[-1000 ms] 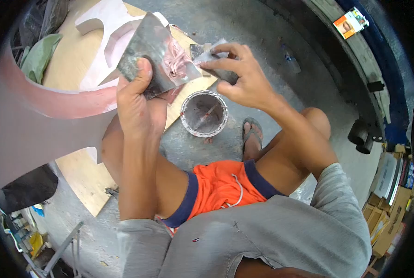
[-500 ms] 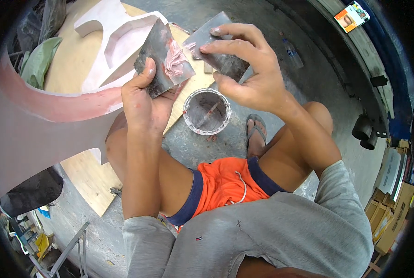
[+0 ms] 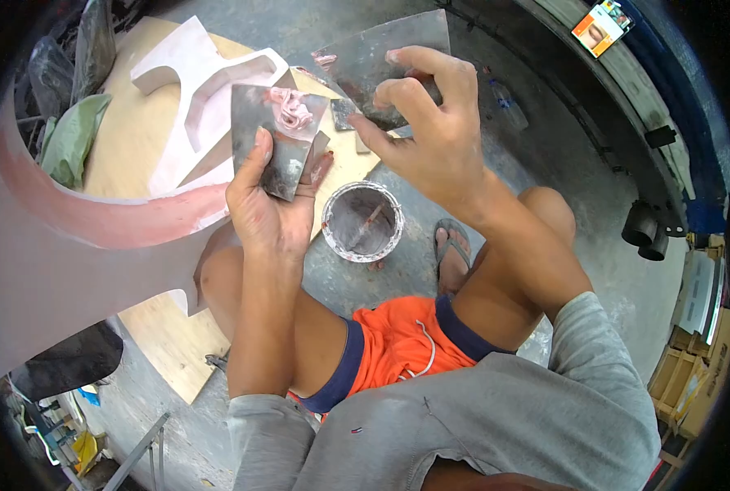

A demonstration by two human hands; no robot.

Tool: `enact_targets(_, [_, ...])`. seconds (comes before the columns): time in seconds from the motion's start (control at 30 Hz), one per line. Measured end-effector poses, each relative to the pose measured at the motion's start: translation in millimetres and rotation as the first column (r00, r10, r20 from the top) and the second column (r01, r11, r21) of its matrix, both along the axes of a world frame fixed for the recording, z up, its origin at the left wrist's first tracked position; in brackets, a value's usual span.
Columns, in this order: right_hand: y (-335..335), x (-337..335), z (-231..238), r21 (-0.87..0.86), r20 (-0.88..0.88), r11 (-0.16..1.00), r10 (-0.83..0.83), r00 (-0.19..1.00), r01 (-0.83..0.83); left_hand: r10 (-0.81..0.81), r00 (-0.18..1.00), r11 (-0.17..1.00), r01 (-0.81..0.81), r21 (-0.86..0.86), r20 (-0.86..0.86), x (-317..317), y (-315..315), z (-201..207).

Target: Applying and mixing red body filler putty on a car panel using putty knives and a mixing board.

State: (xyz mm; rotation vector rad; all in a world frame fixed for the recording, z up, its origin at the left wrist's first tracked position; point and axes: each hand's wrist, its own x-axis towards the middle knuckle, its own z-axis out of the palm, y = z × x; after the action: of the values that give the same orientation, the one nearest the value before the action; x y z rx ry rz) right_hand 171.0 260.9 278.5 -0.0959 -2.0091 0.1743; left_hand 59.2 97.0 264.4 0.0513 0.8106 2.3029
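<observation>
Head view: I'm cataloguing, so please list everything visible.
Left plate: 1, grey, held
Right plate: 1, grey, held
Paste: 2 dabs, pink, plates
Tub: 1, grey, floor
Stick: 1, brownish, tub
Board: 1, tan, left
Curved panel: 1, grey-pink, left
Shaped piece: 1, whitish, board
Bundle: 1, green, left
Bottle: 1, clear, floor
Card: 1, orange, upper right
Tubes: 2, black, right
Boxes: several, brown, right
Clutter: uncountable, mixed, edges
Shorts: 1, orange, centre
Shirt: 1, grey, bottom
Left hand: 1, bare, centre-left
Right hand: 1, bare, upper centre
</observation>
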Motion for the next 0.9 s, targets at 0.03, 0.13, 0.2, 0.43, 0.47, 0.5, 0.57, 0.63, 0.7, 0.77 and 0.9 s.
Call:
enact_targets(0.03, [-0.6, 0.5, 0.2, 0.0, -0.005, 1.0, -0.002, 1.0, 0.002, 0.019, 1.0, 0.999, -0.019, -0.041, 0.001, 1.1, 0.7, 2.8])
enact_targets(0.13, [-4.5, -1.1, -0.5, 0.03, 0.01, 0.999, -0.017, 1.0, 0.017, 0.053, 0.999, 0.993, -0.054, -0.1, -0.011, 3.5, 3.3, 5.4])
enact_targets(0.2, [-7.6, -4.4, -2.1, 0.051, 0.016, 0.999, -0.017, 1.0, 0.016, 0.069, 0.997, 0.99, -0.071, -0.121, -0.022, 7.9, 3.1, 9.1])
enact_targets(0.43, [-21.6, -5.8, -13.6, 0.157, 0.059, 0.987, -0.033, 0.998, 0.024, 0.114, 0.99, 0.985, -0.123, -0.122, -0.079, 9.7, 6.3, 0.7])
enact_targets(0.47, [-24.9, -5.7, -16.5, 0.176, 0.068, 0.984, -0.043, 0.997, 0.03, 0.119, 0.989, 0.985, -0.129, -0.114, -0.091, 10.5, 6.7, 1.0])
enact_targets(0.5, [-28.4, -5.5, -18.3, 0.196, 0.076, 0.98, -0.052, 0.996, 0.036, 0.122, 0.988, 0.984, -0.133, -0.118, -0.095, 12.0, 6.2, 3.1])
enact_targets(0.57, [-35.1, -0.1, -19.6, 0.189, 0.111, 0.982, -0.048, 0.993, 0.027, 0.132, 0.991, 0.991, -0.132, 0.021, 0.014, 15.8, 5.2, 12.2])
enact_targets(0.63, [-36.3, 3.1, -19.0, 0.181, 0.141, 0.983, -0.041, 0.989, 0.015, 0.225, 0.974, 0.974, -0.225, 0.007, 0.018, 2.3, 6.2, 8.9])
enact_targets(0.7, [-36.0, 5.5, -18.9, 0.196, 0.157, 0.98, -0.051, 0.986, 0.02, 0.324, 0.945, 0.945, -0.326, 0.037, 0.037, -24.4, -3.6, -0.7])
enact_targets(0.77, [-26.6, 9.0, -2.4, -0.099, 0.153, 0.992, 0.089, 0.984, -0.075, 0.332, 0.943, 0.943, -0.332, 0.015, -0.03, -45.7, -14.9, -3.1])
enact_targets(0.9, [19.9, 26.5, 16.1, -0.942, -0.184, 0.118, 0.605, 0.775, -0.315, 0.354, 0.926, 0.932, -0.361, -0.036, -0.128, -54.3, -30.2, 10.2])
